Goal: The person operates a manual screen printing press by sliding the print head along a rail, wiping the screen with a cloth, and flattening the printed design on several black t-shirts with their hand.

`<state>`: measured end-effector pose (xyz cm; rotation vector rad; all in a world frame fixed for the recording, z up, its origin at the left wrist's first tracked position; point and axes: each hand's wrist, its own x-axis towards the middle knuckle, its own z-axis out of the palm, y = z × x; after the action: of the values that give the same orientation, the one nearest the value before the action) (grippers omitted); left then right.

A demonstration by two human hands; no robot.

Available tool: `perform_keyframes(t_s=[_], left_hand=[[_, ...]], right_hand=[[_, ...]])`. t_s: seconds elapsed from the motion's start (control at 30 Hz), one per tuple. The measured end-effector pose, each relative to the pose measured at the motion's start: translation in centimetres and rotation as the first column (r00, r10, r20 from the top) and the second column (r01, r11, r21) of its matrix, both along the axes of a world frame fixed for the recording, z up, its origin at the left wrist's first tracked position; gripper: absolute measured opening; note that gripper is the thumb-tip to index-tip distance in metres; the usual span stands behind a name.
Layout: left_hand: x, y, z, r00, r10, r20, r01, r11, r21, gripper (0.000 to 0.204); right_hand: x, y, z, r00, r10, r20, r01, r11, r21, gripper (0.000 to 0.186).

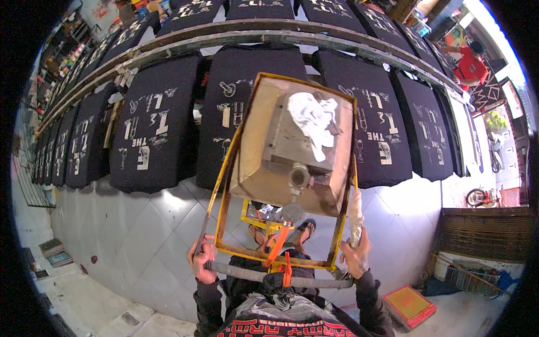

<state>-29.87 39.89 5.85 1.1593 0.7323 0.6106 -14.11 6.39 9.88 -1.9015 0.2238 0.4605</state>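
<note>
A yellow metal frame cart (224,216) stands before me, carrying a tan and grey box-shaped machine (255,168) with a round pipe fitting at its near end. A crumpled white cloth (310,118) lies on the machine. My left hand (204,259) is closed round the cart's left side bar, near the end of the grey wrapped handlebar (269,275). On the other side, my right hand (355,254) grips the right side bar, which has a pale wrapping (356,216). Orange straps (278,247) hang between frame and handlebar. Just beyond, black T-shirts (160,112) with white prints lie on boards.
A long rail (236,35) separates two rows of shirts. At the lower right a red-framed printing screen (409,308) lies on the floor, below a basket (469,275). A person in red (470,66) stands at the far right. Grey tiles (146,216) cover the floor.
</note>
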Motion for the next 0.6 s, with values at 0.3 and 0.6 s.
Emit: perform_keyframes(t_s=[0.3,0.6], left_hand=[[-0.2,0.4,-1.7,0.971,0.164,0.172,-0.155,0.986,-0.06,0.059],[1.3,2.7,-6.3,0.915,-0.1,0.39,-0.081,0.902,0.423,0.061]], right_hand=[[5.3,3.3,-0.4,0.994,0.101,-0.032,-0.1,0.995,0.024,0.062],[9.3,3.4,-1.9,0.984,0.177,0.026,-0.177,0.984,-0.033,0.064]])
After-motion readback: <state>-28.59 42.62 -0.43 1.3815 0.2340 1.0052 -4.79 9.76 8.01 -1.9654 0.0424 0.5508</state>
